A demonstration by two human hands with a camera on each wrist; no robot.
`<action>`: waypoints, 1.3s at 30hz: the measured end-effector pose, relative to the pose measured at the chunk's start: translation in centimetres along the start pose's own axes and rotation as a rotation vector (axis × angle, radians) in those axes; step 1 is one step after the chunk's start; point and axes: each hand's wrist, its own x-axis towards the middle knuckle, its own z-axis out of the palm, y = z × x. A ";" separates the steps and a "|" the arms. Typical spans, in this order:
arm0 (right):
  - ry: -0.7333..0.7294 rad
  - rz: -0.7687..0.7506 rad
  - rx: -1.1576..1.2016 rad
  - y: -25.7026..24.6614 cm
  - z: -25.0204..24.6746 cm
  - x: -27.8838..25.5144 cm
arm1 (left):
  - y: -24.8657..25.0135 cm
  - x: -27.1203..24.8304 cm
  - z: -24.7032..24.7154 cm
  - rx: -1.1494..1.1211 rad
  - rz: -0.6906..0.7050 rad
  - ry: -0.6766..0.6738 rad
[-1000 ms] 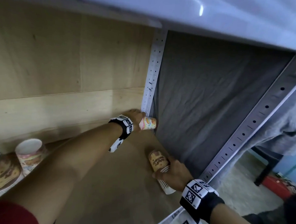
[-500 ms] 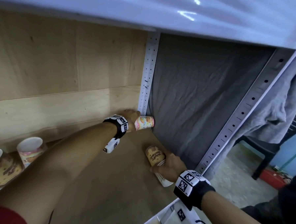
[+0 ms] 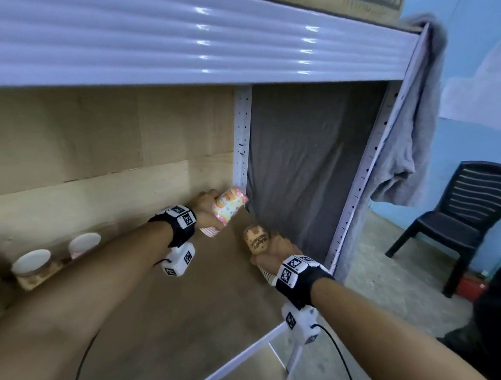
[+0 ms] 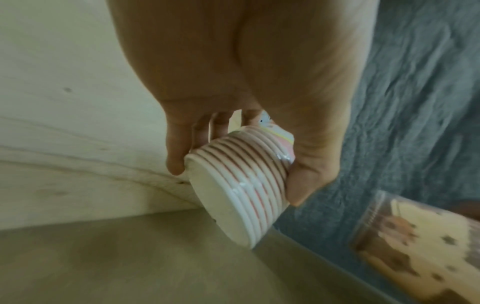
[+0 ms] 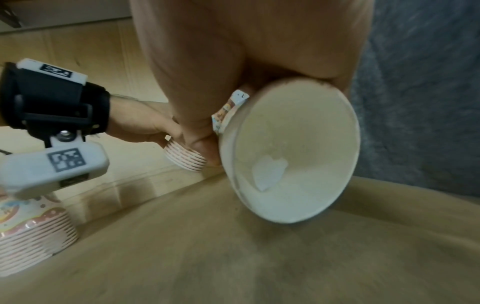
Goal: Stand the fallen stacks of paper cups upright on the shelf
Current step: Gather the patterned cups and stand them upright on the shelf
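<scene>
My left hand (image 3: 206, 206) grips a pink patterned cup stack (image 3: 228, 206) at the back right corner of the wooden shelf (image 3: 155, 315). The stack is tilted, its rimmed end down and to the left; the left wrist view shows its stacked rims (image 4: 241, 185) just above the shelf board. My right hand (image 3: 275, 255) grips a brown patterned cup stack (image 3: 257, 239), also tilted, base end up. In the right wrist view its open mouth (image 5: 293, 150) faces the camera, with the lower rim near the board.
Two cup stacks (image 3: 32, 265) (image 3: 84, 242) stand upright at the shelf's left. A grey cloth (image 3: 308, 169) covers the right side panel. The white upper shelf edge (image 3: 193, 41) hangs overhead. A dark plastic chair (image 3: 468, 218) stands on the floor to the right.
Both stacks have been lifted from lying on the shelf to a tilted position, base ends rising. The head camera has pulled back and up.
</scene>
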 end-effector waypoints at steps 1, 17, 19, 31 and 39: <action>0.020 -0.011 0.012 -0.4 -0.1 -0.1 | 0.0 -0.8 -0.3 -0.033 -0.012 0.009; 0.202 -0.221 0.280 -8.1 0.0 -1.8 | -2.1 -11.3 -1.8 -0.293 -0.238 0.205; 0.190 -0.243 0.313 -8.6 0.8 -2.0 | -2.6 -12.3 -1.3 -0.316 -0.271 0.227; 0.024 -0.237 0.444 -8.6 5.1 -2.4 | -4.3 -15.6 3.0 -0.359 -0.413 0.255; 0.014 -0.269 0.443 -8.1 5.7 -2.3 | -2.1 -17.5 3.4 -0.390 -0.336 0.260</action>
